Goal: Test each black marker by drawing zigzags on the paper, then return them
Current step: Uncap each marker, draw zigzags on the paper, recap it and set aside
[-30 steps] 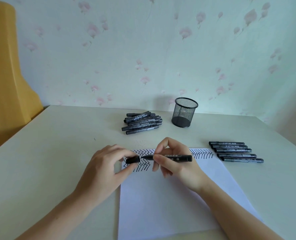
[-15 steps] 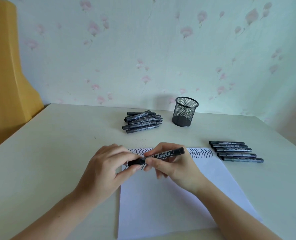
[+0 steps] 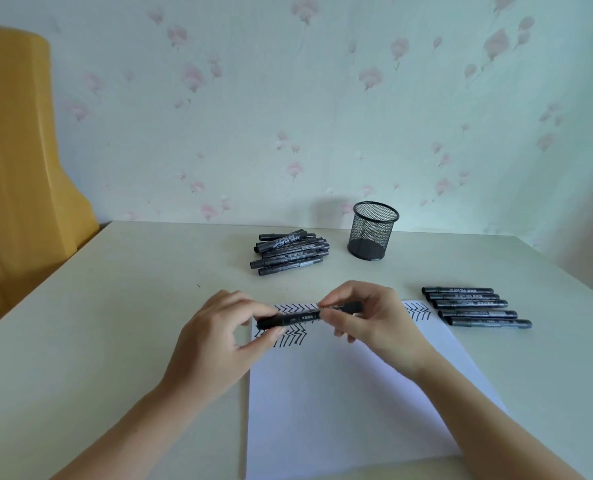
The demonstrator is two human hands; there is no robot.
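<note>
A black marker [image 3: 300, 318] is held level above the top of the white paper [image 3: 340, 403]. My left hand [image 3: 215, 341] pinches its left, cap end and my right hand [image 3: 368, 320] pinches its right half. The cap sits closed against the barrel. Rows of black zigzags [image 3: 290, 336] run along the paper's top edge, partly hidden by my hands. A pile of black markers [image 3: 290, 252] lies at the back of the table. A neat row of several markers [image 3: 475, 311] lies to the right of the paper.
A black mesh pen cup [image 3: 373, 232] stands at the back next to the pile. A yellow chair back [image 3: 18, 174] rises at the left. The pale table [image 3: 97, 323] meets a flowered wall behind.
A second ago the cap in my left hand was apart from the marker in my right. The two came together and the cap is now on the marker.
</note>
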